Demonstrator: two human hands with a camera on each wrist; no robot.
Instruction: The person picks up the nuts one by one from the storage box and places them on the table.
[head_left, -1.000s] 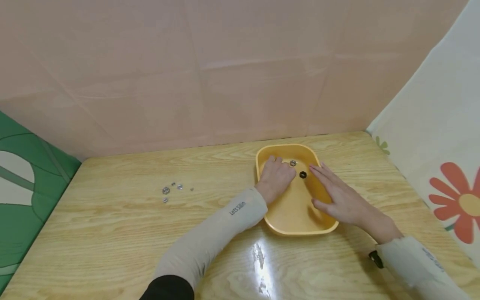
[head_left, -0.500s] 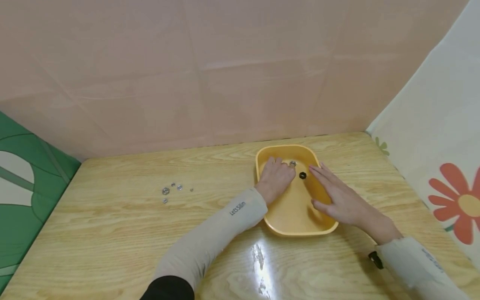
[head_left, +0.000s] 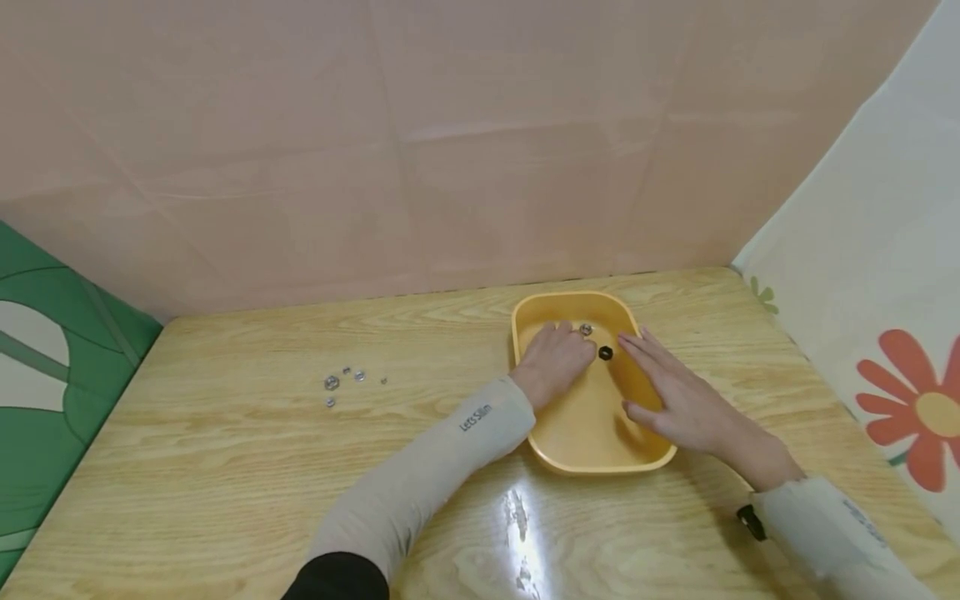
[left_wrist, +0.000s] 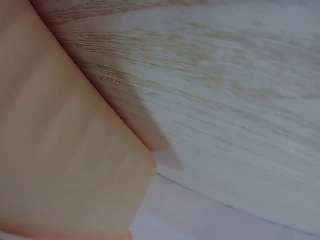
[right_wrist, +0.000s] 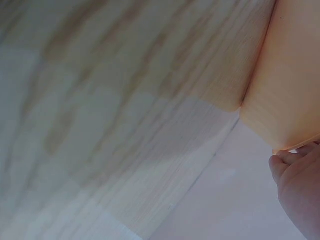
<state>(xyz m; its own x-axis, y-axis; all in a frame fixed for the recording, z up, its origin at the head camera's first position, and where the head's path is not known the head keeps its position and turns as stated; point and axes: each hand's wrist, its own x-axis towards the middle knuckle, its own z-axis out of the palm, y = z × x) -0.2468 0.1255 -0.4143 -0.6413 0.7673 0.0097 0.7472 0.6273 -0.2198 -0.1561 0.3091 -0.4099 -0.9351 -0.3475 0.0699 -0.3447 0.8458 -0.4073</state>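
A yellow tray (head_left: 600, 462) stands at the right of the table. My left hand (head_left: 557, 360) reaches over its left wall, fingers curled down toward the tray floor; the fingertips and anything between them are hidden beneath the hand. Just beyond the knuckles lie a silver nut (head_left: 586, 330) and a black nut (head_left: 605, 353). My right hand (head_left: 678, 404) rests at the tray's right rim, fingers straight and thumb spread inside. In the right wrist view, the hand (right_wrist: 305, 185) touches the tray's edge. The left wrist view shows only the tray's outer wall (left_wrist: 65, 140) and wood.
Several small silver nuts (head_left: 332, 382) lie scattered on the wooden table (head_left: 225, 475), left of the tray. A pale pink cloth wall (head_left: 405, 167) rises behind the table. Printed panels flank it, green on the left and a white one with a flower (head_left: 930, 408) on the right.
My left hand has lowered slightly and shifted a little toward the black nut, its fingers still curled. The right hand keeps its place at the rim.
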